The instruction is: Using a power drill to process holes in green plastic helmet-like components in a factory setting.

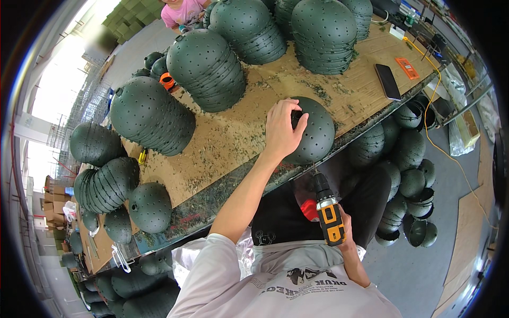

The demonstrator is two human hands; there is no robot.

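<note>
Item in hand: one dark green perforated dome shell (314, 132), sitting rim-down at the near edge of the cardboard-covered workbench (233, 138), just right of the bench's middle. From my remote seat I log the left hand (282, 130) laid over the shell's top-left, fingers curled onto it and pinning it to the bench. The right hand (345, 233) is closed around the grip of a yellow-and-black cordless drill (327, 212), held below the bench edge with the bit pointing up toward the shell's lower rim; bit and shell look close, but I cannot tell whether they touch. Step, as I judge it: the shell is being steadied for drilling, with the drill being presented to it. The next move would call for a firm hold on the dome, since its curve invites the bit to skid, and for lining the bit square to the surface. Further stock: nested stacks of like shells (209, 66) across the far half of the bench and toward its left end, single shells near the left front corner, more piled on the floor (408, 180) beneath the right end. Sundries: a dark phone (387, 81) and a flat orange item (407, 68) near the right far corner. Green shavings litter the cardboard. Another person in pink (183, 10) stands beyond the far edge.
</note>
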